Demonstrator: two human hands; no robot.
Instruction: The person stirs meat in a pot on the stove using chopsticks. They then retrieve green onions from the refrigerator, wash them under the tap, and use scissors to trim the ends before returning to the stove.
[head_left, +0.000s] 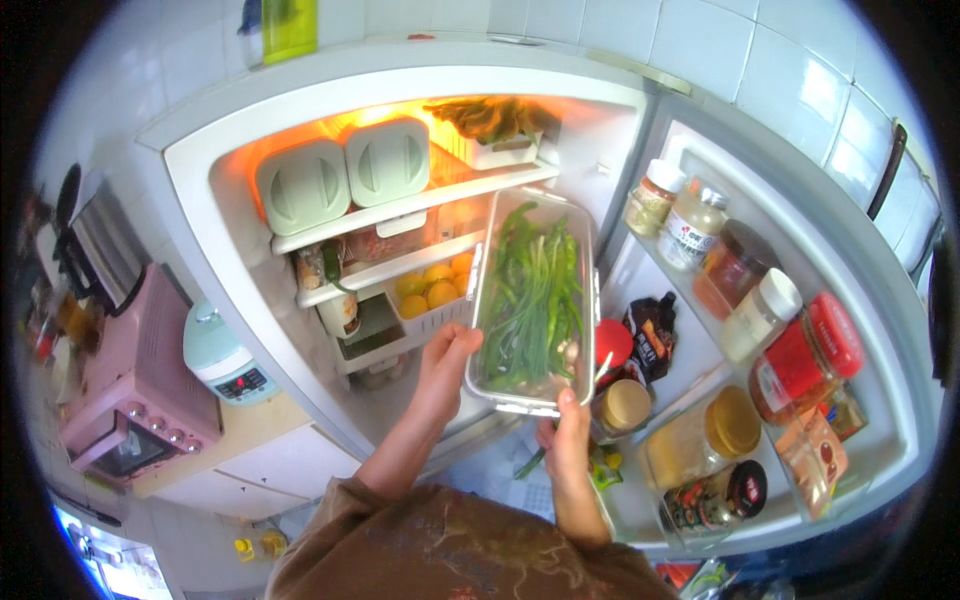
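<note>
Between my two hands is a clear lidded food container (534, 300) with white side clips. Through its lid I see long green peppers (562, 277), thin green stalks (517, 345) and some pale pieces near the bottom corner. My left hand (448, 367) grips its lower left side. At the near right corner, my right hand (566, 442) holds it with the thumb on top; its fingers are partly hidden below. The container is tilted in front of the open refrigerator (405, 82), covering part of the shelves.
Two pale green lidded boxes (304, 187) stand on the upper shelf, and leafy greens (499, 120) lie at its right. Lower down, a white basket (442, 319) holds yellow-orange fruit. The open door (885, 450) carries several jars. A pink toaster oven (135, 397) and rice cooker (229, 356) are left.
</note>
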